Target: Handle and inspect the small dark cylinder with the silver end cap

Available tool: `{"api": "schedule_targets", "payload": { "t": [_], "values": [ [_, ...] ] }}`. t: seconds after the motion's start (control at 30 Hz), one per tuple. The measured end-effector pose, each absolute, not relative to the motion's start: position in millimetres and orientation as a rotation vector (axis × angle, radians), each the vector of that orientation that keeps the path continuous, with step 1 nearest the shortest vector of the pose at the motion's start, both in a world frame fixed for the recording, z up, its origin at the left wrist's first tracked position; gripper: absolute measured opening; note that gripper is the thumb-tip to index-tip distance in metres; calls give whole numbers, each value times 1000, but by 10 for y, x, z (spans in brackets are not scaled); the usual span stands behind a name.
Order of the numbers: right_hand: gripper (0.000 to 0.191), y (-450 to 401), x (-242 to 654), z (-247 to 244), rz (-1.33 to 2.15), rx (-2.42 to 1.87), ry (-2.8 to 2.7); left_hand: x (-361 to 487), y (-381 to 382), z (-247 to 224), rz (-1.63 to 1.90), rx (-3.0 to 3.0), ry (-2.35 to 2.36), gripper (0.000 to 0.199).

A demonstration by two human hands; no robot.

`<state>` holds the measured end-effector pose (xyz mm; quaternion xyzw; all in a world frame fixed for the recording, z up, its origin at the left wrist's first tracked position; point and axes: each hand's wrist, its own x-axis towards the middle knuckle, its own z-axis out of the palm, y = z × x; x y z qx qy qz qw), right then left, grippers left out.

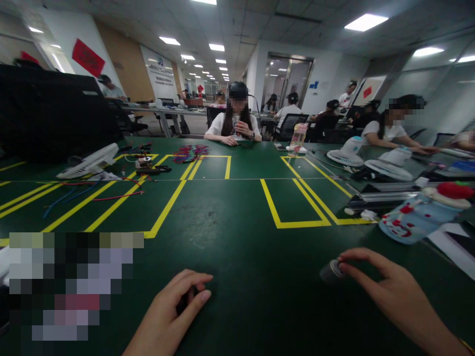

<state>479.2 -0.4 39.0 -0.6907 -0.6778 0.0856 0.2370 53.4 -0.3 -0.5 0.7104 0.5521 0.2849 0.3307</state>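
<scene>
Over the near right of the green table (237, 252), my right hand (374, 277) pinches the end of a small grey cylinder (331, 272) between thumb and fingertips. The cylinder lies on its side or is tilted; whether it touches the table I cannot tell. My left hand (178, 306) is at the near middle, with its thumb and index finger apart and the other fingers curled. Nothing shows between its fingers.
A blue cup with a red lid (411, 217) stands at the right, beside metal bars (386, 195). White fans (347, 152) are behind. Wires (189, 153) and a small motor part (144, 163) lie left of centre. A person (235, 121) sits opposite.
</scene>
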Motion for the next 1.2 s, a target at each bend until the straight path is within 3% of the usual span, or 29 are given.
{"api": "schedule_targets", "payload": {
  "t": [0.27, 0.43, 0.67, 0.93, 1.13, 1.2],
  "values": [
    [37, -43, 4798, 389, 294, -1824, -1961, 541, 2, 31, 711, 1848, 1433, 25],
    [59, -61, 4878, 336, 148, -1824, -1937, 539, -13, 57, 716, 1856, 1418, 26],
    [40, -65, 4397, 231, 268, -1606, -2044, 577, -37, 106, 699, 1846, 1414, 25],
    [32, 10, 3150, 306, 832, -1091, -2134, 800, -30, 249, 704, 1993, 1398, 21],
    [66, 41, 3090, 142, 1027, -1232, -1983, 1156, -2, 495, 743, 2214, 1289, 15],
    [63, 41, 3112, 124, 1060, -1227, -1973, 1215, 17, 537, 753, 2280, 1289, 14]
  ]
}}
